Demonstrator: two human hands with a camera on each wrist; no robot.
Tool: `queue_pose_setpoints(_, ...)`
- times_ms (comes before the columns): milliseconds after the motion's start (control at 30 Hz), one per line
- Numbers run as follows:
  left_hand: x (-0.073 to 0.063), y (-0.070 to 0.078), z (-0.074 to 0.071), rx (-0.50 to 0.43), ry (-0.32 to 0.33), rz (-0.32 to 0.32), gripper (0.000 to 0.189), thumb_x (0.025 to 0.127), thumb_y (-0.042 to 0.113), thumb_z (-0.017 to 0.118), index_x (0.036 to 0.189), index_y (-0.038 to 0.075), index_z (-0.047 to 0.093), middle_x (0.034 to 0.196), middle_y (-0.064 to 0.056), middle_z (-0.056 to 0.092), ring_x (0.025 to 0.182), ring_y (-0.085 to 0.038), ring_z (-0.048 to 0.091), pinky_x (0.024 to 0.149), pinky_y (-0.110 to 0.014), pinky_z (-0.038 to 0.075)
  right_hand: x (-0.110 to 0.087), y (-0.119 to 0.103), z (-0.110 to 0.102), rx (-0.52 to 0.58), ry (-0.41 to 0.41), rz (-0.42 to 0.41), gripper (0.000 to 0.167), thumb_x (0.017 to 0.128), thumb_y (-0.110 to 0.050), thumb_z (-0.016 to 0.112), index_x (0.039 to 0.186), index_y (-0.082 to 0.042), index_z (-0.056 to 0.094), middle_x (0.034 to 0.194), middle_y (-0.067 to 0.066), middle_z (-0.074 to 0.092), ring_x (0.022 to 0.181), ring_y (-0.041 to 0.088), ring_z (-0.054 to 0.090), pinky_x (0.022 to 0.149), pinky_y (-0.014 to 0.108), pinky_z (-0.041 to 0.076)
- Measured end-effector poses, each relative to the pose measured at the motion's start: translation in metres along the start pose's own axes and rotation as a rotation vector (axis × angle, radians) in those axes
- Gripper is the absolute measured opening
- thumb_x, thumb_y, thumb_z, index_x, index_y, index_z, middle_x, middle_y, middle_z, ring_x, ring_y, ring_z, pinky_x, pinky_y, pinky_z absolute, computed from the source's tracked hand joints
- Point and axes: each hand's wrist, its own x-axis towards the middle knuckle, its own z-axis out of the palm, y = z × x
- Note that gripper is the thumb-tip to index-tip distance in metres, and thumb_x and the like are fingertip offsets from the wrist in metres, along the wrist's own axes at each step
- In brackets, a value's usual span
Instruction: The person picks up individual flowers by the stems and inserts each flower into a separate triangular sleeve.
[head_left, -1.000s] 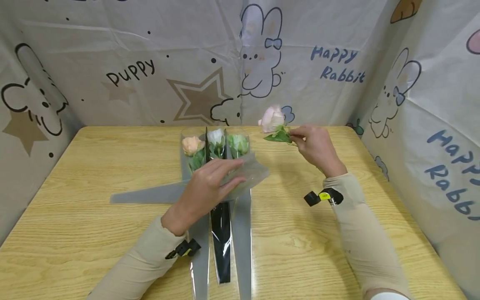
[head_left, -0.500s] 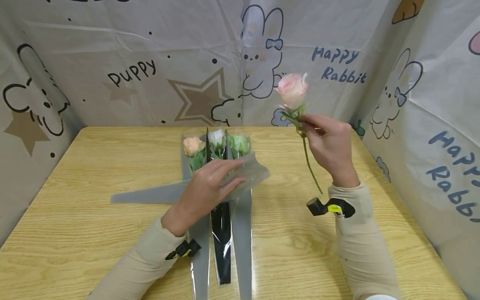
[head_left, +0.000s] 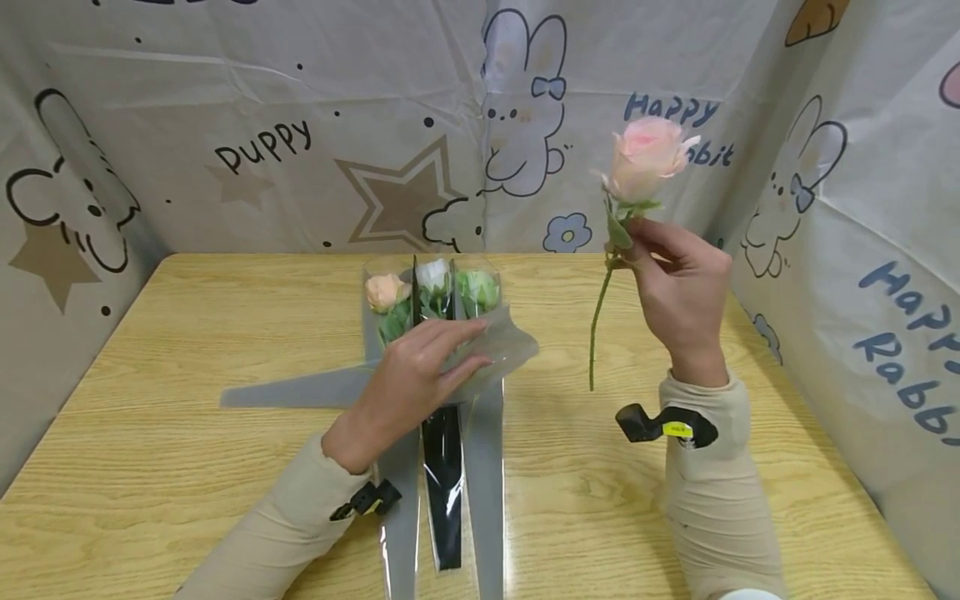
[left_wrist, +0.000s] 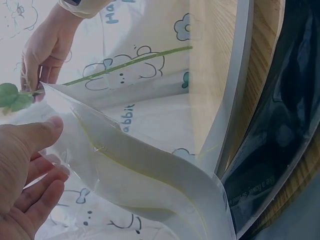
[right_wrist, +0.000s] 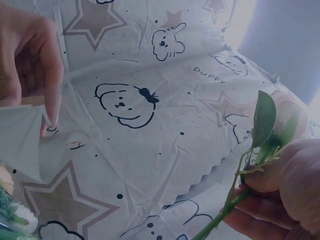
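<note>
My right hand pinches a pink artificial rose just under its bloom, by the leaves. The rose is upright above the right side of the table, its green stem hanging down bare. Over the middle, my left hand holds the wide end of a grey translucent flower sleeve, thumb and fingers spread apart at its mouth. In the left wrist view the sleeve bulges beside the fingertips, and its narrow tail points left. The right wrist view shows a leaf beside the right thumb.
Under the left hand lie three sleeved flowers side by side: a peach rose, a white rose in a black sleeve, and a green rose. A printed cloth walls the wooden table at the back and sides.
My right hand has lifted the pink rose up and to the right, turning it from lying sideways to upright. The left hand and the sleeve have stayed in place.
</note>
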Motion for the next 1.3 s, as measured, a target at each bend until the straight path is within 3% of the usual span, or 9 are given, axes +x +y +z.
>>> queue_pose_setpoints(67,0.0,0.0,0.001,-0.002,0.003,0.006,0.04,0.087,0.018,0.083,0.123,0.002,0.072,0.115,-0.014,0.078,0.101,-0.024,0.077,0.088,-0.033,0.064,0.0,0.0,-0.001,0.051,0.015,0.004,0.011,0.091,0.009,0.071,0.098,0.015,0.075,0.093,-0.023,0.077,0.081,-0.004,0.075,0.072,0.02,0.063)
queue_pose_setpoints(133,0.0,0.0,0.002,-0.005,0.007,0.011,0.04,0.087,0.018,0.083,0.123,0.002,0.072,0.115,-0.014,0.078,0.101,-0.025,0.077,0.088,-0.033,0.064,-0.001,0.0,-0.002,0.094,0.027,0.005,0.01,0.091,0.01,0.07,0.096,0.018,0.073,0.092,-0.027,0.076,0.081,-0.002,0.076,0.071,0.021,0.064)
queue_pose_setpoints(267,0.001,-0.001,0.003,-0.008,0.009,0.014,0.04,0.087,0.018,0.083,0.122,0.002,0.072,0.115,-0.014,0.078,0.101,-0.025,0.077,0.089,-0.033,0.064,-0.002,-0.001,-0.004,0.174,0.053,0.023,0.008,0.089,0.012,0.07,0.094,0.018,0.072,0.091,-0.017,0.078,0.08,0.003,0.078,0.07,0.022,0.064)
queue_pose_setpoints(533,0.001,-0.002,0.004,-0.011,-0.003,0.011,0.041,0.088,0.019,0.082,0.124,0.002,0.072,0.115,-0.014,0.078,0.101,-0.024,0.076,0.09,-0.033,0.064,-0.003,-0.005,-0.009,0.299,0.098,0.062,0.01,0.084,0.014,0.075,0.091,0.007,0.078,0.087,-0.006,0.08,0.081,0.007,0.078,0.071,0.021,0.064)
queue_pose_setpoints(833,-0.001,-0.001,0.006,-0.007,-0.001,0.013,0.04,0.088,0.019,0.082,0.124,0.002,0.072,0.115,-0.013,0.078,0.101,-0.025,0.077,0.089,-0.034,0.064,-0.003,-0.003,-0.011,0.423,0.124,0.061,0.009,0.081,0.018,0.076,0.089,0.017,0.072,0.084,0.002,0.078,0.08,0.013,0.078,0.072,0.026,0.065)
queue_pose_setpoints(1033,-0.002,-0.002,0.007,-0.01,-0.01,0.005,0.04,0.088,0.018,0.082,0.124,0.003,0.072,0.114,-0.013,0.078,0.101,-0.024,0.076,0.088,-0.034,0.064,-0.001,-0.003,-0.012,0.469,0.205,0.075,0.01,0.079,0.019,0.076,0.086,0.012,0.073,0.082,0.005,0.078,0.077,0.015,0.078,0.074,0.029,0.066)
queue_pose_setpoints(1300,-0.002,-0.003,0.009,-0.012,-0.005,0.014,0.041,0.087,0.018,0.083,0.123,0.002,0.072,0.115,-0.014,0.078,0.101,-0.025,0.076,0.088,-0.035,0.064,0.003,-0.015,-0.015,0.581,0.386,0.129,0.012,0.076,0.023,0.076,0.083,0.018,0.068,0.071,0.01,0.074,0.063,0.021,0.075,0.067,0.033,0.066)
